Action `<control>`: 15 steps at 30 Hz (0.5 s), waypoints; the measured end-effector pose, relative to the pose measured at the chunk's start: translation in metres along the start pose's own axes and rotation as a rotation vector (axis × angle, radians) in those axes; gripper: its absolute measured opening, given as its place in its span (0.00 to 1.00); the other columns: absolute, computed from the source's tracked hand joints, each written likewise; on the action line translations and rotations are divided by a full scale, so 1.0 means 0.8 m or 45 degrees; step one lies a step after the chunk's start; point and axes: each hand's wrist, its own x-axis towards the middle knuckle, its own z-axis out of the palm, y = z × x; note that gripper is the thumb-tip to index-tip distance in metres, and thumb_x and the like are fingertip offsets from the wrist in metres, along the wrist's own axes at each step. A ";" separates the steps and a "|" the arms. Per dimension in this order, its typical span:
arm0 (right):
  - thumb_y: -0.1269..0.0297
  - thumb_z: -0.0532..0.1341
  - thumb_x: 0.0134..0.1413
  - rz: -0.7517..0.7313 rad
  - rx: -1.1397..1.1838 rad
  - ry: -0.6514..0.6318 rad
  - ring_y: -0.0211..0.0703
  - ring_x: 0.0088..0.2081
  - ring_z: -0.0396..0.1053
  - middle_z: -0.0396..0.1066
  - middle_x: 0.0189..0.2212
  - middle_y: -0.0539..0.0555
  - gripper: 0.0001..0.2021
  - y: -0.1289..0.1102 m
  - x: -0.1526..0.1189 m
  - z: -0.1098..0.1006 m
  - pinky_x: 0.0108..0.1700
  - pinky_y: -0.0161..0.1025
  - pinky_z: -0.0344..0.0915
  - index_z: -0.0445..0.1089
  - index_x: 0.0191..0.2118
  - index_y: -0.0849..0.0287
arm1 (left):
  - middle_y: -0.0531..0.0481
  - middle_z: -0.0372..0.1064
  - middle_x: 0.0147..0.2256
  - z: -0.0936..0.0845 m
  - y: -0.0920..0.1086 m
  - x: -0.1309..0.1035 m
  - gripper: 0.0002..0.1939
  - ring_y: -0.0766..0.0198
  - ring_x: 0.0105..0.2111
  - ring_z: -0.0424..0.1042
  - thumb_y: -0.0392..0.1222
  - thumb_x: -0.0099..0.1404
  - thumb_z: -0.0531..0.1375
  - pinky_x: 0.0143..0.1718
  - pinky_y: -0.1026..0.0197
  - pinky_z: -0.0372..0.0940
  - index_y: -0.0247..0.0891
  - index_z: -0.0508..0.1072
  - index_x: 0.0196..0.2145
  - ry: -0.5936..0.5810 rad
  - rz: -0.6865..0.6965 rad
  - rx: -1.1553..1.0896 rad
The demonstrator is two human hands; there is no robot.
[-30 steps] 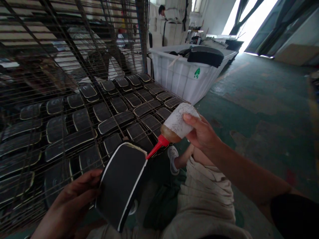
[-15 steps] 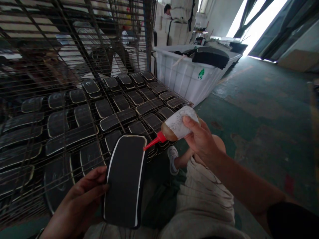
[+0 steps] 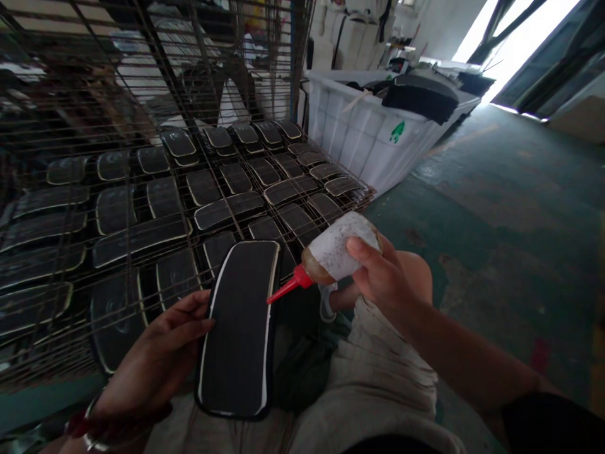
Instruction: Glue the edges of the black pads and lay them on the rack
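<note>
Pinching long black round-cornered panel, lower centre of frame, long axis near-vertical, by left edge in left hand, and gripping white-labelled amber bottle in right hand, pointing red conical nozzle down-left at panel's right long edge.

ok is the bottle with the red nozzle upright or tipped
Tipped: the bottle slants in the right hand, its red nozzle pointing down at the black pad.
</note>
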 end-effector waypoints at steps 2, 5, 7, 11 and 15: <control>0.48 0.82 0.49 -0.012 -0.021 -0.011 0.41 0.34 0.73 0.76 0.34 0.48 0.21 0.000 -0.006 0.001 0.36 0.37 0.72 0.81 0.44 0.51 | 0.36 0.88 0.39 0.002 0.000 0.001 0.31 0.50 0.30 0.85 0.36 0.35 0.87 0.32 0.55 0.83 0.32 0.88 0.41 0.031 0.012 0.005; 0.48 0.82 0.50 0.035 -0.071 -0.050 0.44 0.36 0.75 0.77 0.35 0.49 0.24 -0.002 -0.015 0.003 0.39 0.40 0.74 0.79 0.48 0.51 | 0.34 0.88 0.38 0.005 0.000 0.003 0.31 0.49 0.29 0.85 0.35 0.35 0.85 0.31 0.54 0.83 0.31 0.87 0.40 0.046 0.022 0.000; 0.46 0.82 0.50 0.078 -0.088 -0.080 0.46 0.38 0.76 0.77 0.36 0.50 0.26 -0.003 -0.022 0.002 0.41 0.42 0.76 0.78 0.49 0.51 | 0.32 0.87 0.38 0.006 0.001 0.004 0.31 0.48 0.29 0.85 0.34 0.35 0.84 0.30 0.54 0.83 0.30 0.87 0.41 0.065 0.036 -0.011; 0.43 0.80 0.51 0.114 -0.170 -0.142 0.53 0.42 0.79 0.79 0.41 0.54 0.30 0.000 -0.033 -0.005 0.44 0.48 0.79 0.77 0.54 0.51 | 0.33 0.88 0.38 0.006 0.000 0.007 0.29 0.49 0.29 0.85 0.30 0.39 0.81 0.29 0.55 0.83 0.29 0.86 0.42 0.087 0.056 -0.043; 0.40 0.78 0.52 0.113 -0.255 -0.209 0.60 0.49 0.81 0.81 0.46 0.57 0.33 0.005 -0.043 -0.013 0.47 0.53 0.81 0.75 0.59 0.49 | 0.37 0.87 0.35 0.005 0.001 0.009 0.25 0.53 0.26 0.83 0.27 0.42 0.78 0.26 0.56 0.82 0.28 0.85 0.41 0.108 0.097 -0.111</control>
